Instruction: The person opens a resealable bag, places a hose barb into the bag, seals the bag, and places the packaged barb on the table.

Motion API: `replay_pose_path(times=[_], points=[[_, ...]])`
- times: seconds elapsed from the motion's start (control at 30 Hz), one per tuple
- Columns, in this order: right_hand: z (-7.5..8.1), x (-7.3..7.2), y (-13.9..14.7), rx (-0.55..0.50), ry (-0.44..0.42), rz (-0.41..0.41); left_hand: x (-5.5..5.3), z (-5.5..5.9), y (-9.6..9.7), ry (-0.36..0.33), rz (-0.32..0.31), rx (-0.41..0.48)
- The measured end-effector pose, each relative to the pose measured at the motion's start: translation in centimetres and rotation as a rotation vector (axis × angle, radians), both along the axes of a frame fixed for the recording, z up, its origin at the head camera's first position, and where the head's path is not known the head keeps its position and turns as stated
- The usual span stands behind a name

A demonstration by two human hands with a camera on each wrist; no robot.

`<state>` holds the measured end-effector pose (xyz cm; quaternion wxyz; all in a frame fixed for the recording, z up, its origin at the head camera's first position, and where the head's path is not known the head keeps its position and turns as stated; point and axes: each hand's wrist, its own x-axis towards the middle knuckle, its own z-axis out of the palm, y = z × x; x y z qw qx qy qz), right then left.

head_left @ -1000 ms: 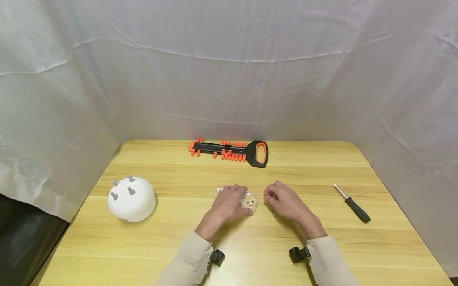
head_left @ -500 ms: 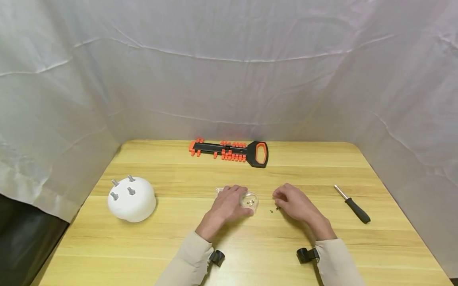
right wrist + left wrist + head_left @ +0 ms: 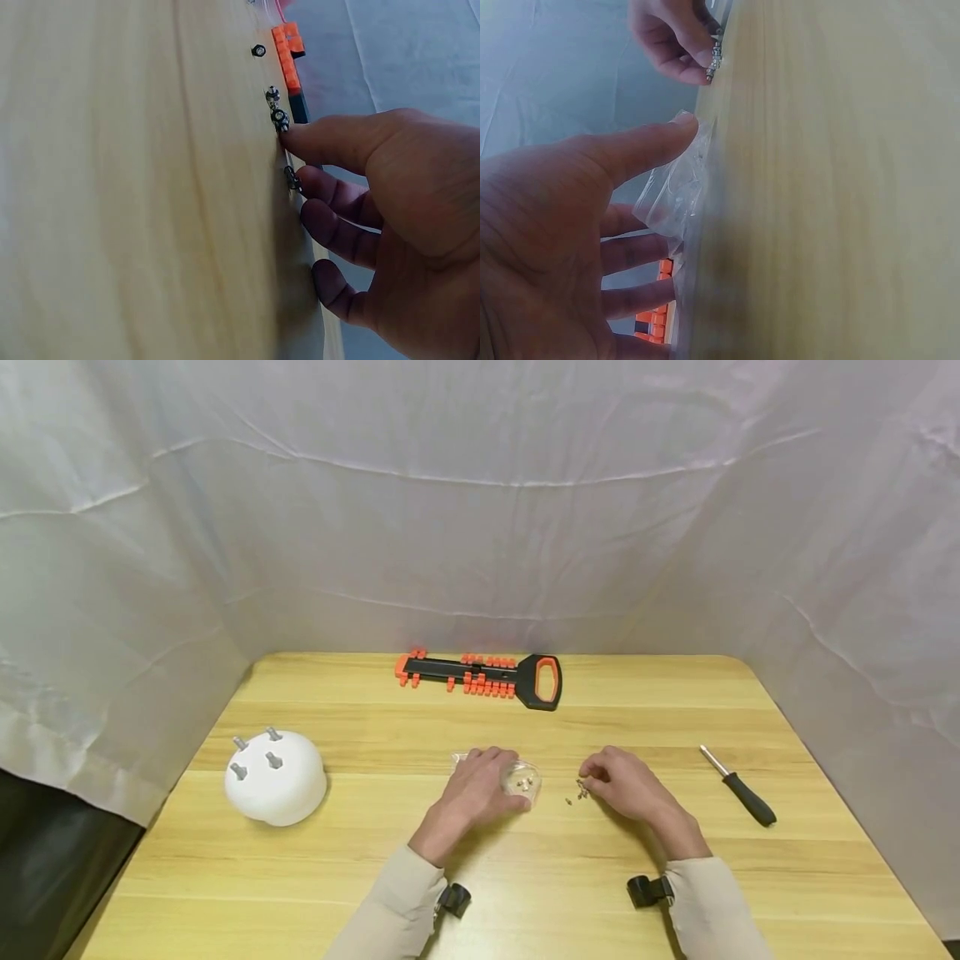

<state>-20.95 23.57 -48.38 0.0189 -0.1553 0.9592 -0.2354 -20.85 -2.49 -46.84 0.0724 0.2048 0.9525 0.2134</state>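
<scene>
My left hand [image 3: 480, 785] lies over a clear plastic bag [image 3: 535, 777], its fingers extended and thumb apart. A few small brassy pieces show through the bag near that thumb. In the left wrist view, the crinkled bag [image 3: 676, 187] stands between thumb and fingers. My right hand [image 3: 622, 783] is low over the table beside several small metal screws [image 3: 582, 791]. In the right wrist view, the thumb tip touches a cluster of screws [image 3: 278, 117], and another screw [image 3: 292, 178] lies at the index fingertip. A gap separates thumb and index finger. One loose screw [image 3: 568, 802] lies apart, toward the bag.
A black and orange tool rack [image 3: 480, 677] lies at the back of the wooden table [image 3: 360, 893]. A white rounded body [image 3: 276, 789] with several grey pegs stands at left. At right lies a screwdriver [image 3: 738, 787]. Grey cloth [image 3: 480, 527] encloses the back and sides.
My right hand has moved to the right, away from the bag, and screws now show on the table beside its fingertips. The left hand and bag stay in place.
</scene>
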Motion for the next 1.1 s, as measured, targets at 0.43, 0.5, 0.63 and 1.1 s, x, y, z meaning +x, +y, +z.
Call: replay_pose_path(times=[0.43, 0.5, 0.63, 1.1], points=[[0.3, -0.5, -0.8, 0.03, 0.01, 0.021, -0.1, 0.0, 0.0, 0.0, 0.003, -0.001], [0.3, -0.5, -0.9, 0.054, -0.003, 0.012, -0.1, 0.1, 0.0, -0.002, 0.003, -0.002], [0.3, -0.5, -1.1, 0.109, -0.034, 0.004, -0.1, 0.1, 0.1, -0.011, 0.003, -0.009], [1.3, -0.7, -2.7, -0.066, -0.039, 0.047, -0.1, -0.1, 0.0, 0.004, -0.002, -0.018]])
